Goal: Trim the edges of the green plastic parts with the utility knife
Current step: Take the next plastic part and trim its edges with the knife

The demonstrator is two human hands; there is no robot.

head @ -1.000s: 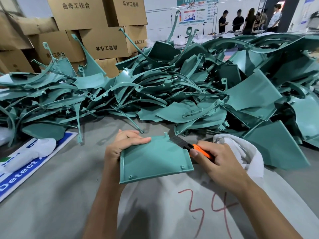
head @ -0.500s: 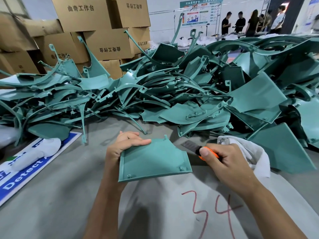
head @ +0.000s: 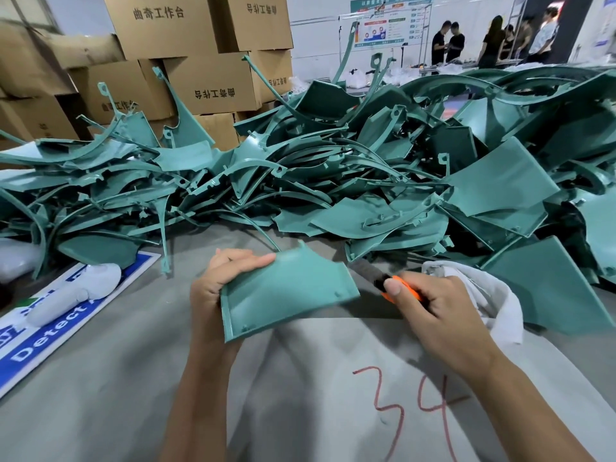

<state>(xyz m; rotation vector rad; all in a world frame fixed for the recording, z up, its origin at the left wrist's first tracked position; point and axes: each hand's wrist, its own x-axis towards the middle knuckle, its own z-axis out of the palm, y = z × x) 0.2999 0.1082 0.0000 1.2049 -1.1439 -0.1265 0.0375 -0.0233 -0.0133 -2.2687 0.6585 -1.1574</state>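
One green plastic panel (head: pixel 286 291) is in hand, fan-shaped with a raised rim, held tilted just above the grey table (head: pixel 100 378); behind it lies a heap of green plastic parts (head: pixel 333 181) too tangled to count, spread across the full width of the table. One utility knife (head: pixel 390 281) is in view, orange-bodied with a dark blade section pointing toward the panel's right edge, its tip close to that edge (whether it touches cannot be told). The left hand (head: pixel 220 285) grips the panel at its left side, thumb laid flat along the upper face and the other fingers curled beneath. The right hand (head: pixel 436 311) is closed around the knife handle, thumb pressed on the orange slider. One white cloth (head: pixel 493 301) sits bunched just beyond the right hand, and one pale sheet marked with a red "34" (head: pixel 400 405) lies under both forearms. One blue-and-white sign (head: pixel 43 338) rests at the table's left, with a white handheld device (head: pixel 76 295) lying on it. Several stacked cardboard boxes (head: pixel 200 71) stand behind the heap.
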